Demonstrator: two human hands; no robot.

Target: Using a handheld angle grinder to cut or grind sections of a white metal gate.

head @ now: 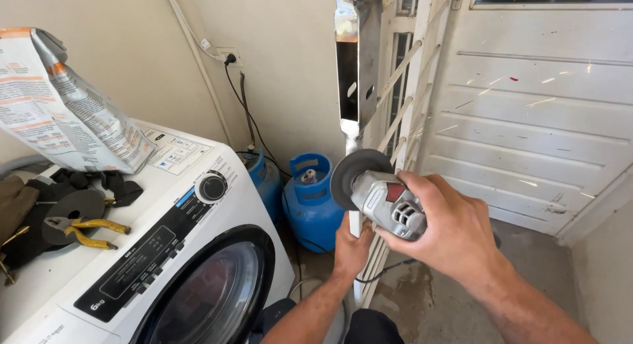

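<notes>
Right hand (455,235) wraps closed around the grinder (386,199), disc at the white gate's (409,120) metal post (358,60); sparks fly rightward. Left hand (351,242) grips the post base, fingers curled. Washer (198,251) stands left.

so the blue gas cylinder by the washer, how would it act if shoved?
The blue gas cylinder is probably heavy for its size: squat steel body. It stands upright on the floor, so it likely resists tipping. If tipped, its round shape would probably roll.
</notes>
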